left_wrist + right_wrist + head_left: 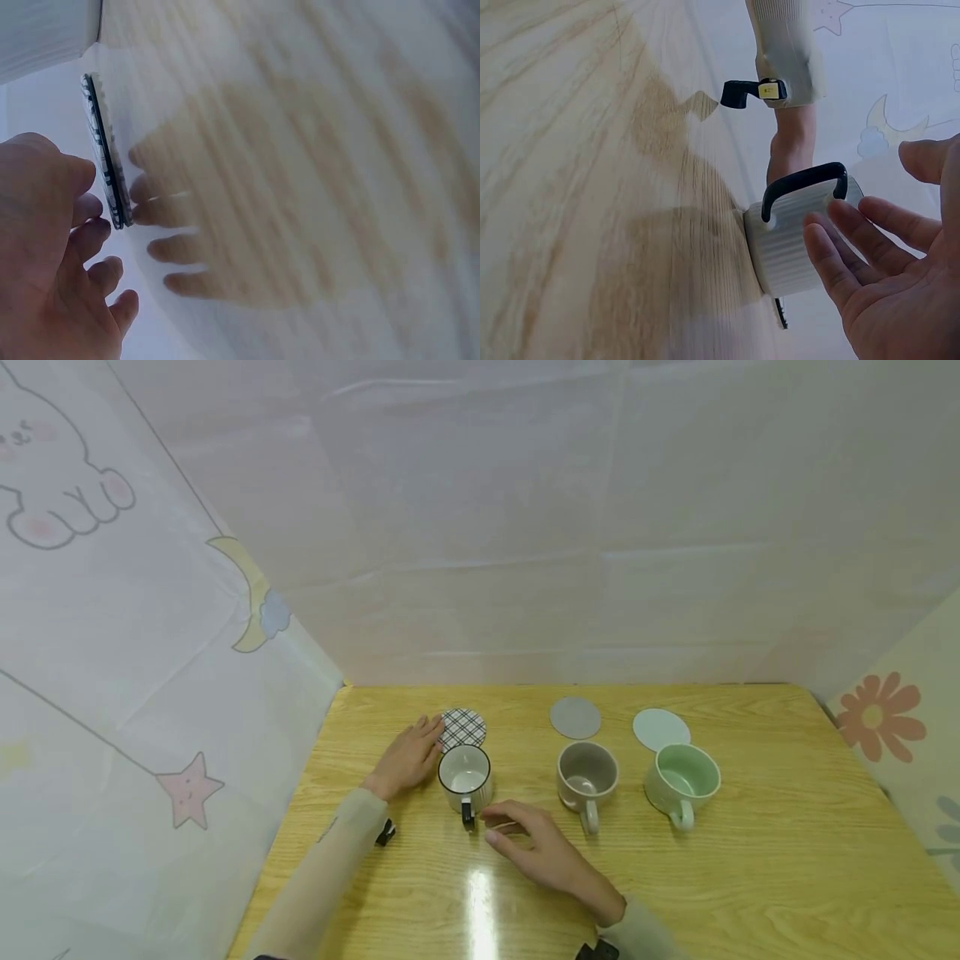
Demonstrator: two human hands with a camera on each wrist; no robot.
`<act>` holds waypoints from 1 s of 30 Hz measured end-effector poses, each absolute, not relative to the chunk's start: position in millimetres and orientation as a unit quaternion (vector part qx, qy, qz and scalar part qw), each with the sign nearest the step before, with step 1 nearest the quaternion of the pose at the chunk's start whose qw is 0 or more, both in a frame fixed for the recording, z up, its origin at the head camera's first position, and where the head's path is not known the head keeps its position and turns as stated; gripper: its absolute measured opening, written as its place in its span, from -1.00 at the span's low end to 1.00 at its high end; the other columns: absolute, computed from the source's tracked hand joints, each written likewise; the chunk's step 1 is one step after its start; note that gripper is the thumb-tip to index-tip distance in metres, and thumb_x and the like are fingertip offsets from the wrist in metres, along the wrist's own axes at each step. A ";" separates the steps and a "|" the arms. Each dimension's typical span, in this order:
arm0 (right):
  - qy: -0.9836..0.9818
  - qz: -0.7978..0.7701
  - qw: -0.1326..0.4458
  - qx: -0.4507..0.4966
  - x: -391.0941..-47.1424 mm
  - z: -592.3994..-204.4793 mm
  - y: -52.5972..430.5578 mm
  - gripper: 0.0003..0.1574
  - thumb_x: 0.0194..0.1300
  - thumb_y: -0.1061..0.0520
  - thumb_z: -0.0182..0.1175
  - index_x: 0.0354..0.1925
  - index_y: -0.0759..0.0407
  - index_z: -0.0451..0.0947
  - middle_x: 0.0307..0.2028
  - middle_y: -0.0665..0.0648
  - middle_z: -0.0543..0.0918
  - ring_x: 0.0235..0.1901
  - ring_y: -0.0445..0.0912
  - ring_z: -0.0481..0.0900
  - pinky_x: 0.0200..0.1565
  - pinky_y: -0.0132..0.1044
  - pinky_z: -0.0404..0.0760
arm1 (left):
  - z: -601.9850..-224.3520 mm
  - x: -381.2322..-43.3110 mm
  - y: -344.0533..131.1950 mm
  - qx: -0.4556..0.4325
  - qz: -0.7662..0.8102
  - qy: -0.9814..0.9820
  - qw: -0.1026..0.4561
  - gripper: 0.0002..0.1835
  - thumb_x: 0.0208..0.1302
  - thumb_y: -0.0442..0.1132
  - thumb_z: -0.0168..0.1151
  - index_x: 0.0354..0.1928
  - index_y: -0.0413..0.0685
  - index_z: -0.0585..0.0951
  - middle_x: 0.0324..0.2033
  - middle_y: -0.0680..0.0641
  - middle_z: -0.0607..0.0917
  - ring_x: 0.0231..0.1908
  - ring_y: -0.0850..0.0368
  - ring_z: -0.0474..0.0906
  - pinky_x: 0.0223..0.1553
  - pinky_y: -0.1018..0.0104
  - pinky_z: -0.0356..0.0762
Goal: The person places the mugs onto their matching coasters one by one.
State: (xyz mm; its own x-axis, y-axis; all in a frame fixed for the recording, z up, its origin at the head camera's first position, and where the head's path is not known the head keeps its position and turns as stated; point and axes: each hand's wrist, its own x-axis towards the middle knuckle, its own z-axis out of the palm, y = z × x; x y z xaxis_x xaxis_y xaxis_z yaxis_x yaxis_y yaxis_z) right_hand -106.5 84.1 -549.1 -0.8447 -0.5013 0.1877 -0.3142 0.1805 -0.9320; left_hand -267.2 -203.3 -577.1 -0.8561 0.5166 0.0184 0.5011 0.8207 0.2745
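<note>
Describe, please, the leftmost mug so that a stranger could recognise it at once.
On the wooden table, look left, toward the left hand. Find the black-rimmed white mug in front of the checked coaster. Unlike the taupe mug and green mug, it has a black handle.

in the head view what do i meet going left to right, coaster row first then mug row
Left hand → checked coaster → grey coaster → pale coaster; then white mug → grey-brown mug → green mug.
</note>
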 end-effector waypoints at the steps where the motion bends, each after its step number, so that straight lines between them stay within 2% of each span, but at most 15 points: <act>1: 0.764 -0.582 0.082 -0.266 -106.2 -549.1 83.2 -0.50 0.60 0.03 0.24 0.29 0.35 0.59 0.19 0.32 0.72 0.14 0.21 0.74 0.24 0.06 0.73 | -577.7 -267.4 -203.4 0.267 0.132 0.954 0.028 -0.41 0.72 -0.13 -0.08 0.61 -0.29 0.28 0.64 -0.26 0.24 0.63 -0.38 0.10 0.63 -0.29 0.11; 6: 0.771 -0.579 0.079 -0.253 -104.4 -550.0 78.6 -0.49 0.59 -0.01 0.25 0.28 0.33 0.61 0.17 0.27 0.75 0.15 0.10 0.76 0.24 0.10 0.72 | -576.7 -268.1 -202.6 0.263 0.112 0.958 0.030 -0.40 0.74 -0.10 -0.11 0.64 -0.25 0.25 0.64 -0.26 0.22 0.63 -0.37 0.09 0.63 -0.28 0.12; 13: 0.781 -0.576 0.063 -0.234 -103.6 -553.0 72.3 -0.57 0.61 -0.02 0.23 0.24 0.21 0.67 0.14 0.14 0.79 0.13 0.04 0.76 0.21 -0.09 0.75 | -575.8 -268.6 -201.2 0.256 0.097 0.961 0.033 -0.38 0.75 -0.07 -0.14 0.66 -0.24 0.20 0.65 -0.25 0.20 0.64 -0.35 0.07 0.64 -0.28 0.11; 21: 0.778 -0.590 0.072 -0.204 -103.1 -554.5 65.0 -0.60 0.61 -0.04 0.23 0.20 0.16 0.71 0.14 0.13 0.80 0.11 0.06 0.77 0.14 -0.19 0.76 | -575.1 -266.4 -201.4 0.243 0.092 0.965 0.033 -0.35 0.75 -0.04 -0.13 0.66 -0.25 0.18 0.65 -0.26 0.20 0.65 -0.34 0.08 0.64 -0.26 0.11; 30: 0.772 -0.612 0.083 -0.151 -105.4 -556.1 57.0 -0.63 0.61 -0.02 0.23 0.16 0.15 0.73 0.05 0.13 0.81 0.04 -0.05 0.77 0.05 -0.35 0.75 | -576.8 -267.8 -201.7 0.240 0.109 0.964 0.035 -0.36 0.75 -0.04 -0.11 0.66 -0.24 0.21 0.65 -0.25 0.21 0.65 -0.34 0.06 0.63 -0.28 0.10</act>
State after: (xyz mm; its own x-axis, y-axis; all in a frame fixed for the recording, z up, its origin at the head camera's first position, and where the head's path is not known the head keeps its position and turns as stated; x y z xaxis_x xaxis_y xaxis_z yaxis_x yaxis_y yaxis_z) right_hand -105.4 57.0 -556.1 -0.9404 -0.3352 0.0567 -0.1317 0.2057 -0.9697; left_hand -267.8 -201.7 -576.8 -0.8822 0.4706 -0.0152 0.4552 0.8608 0.2278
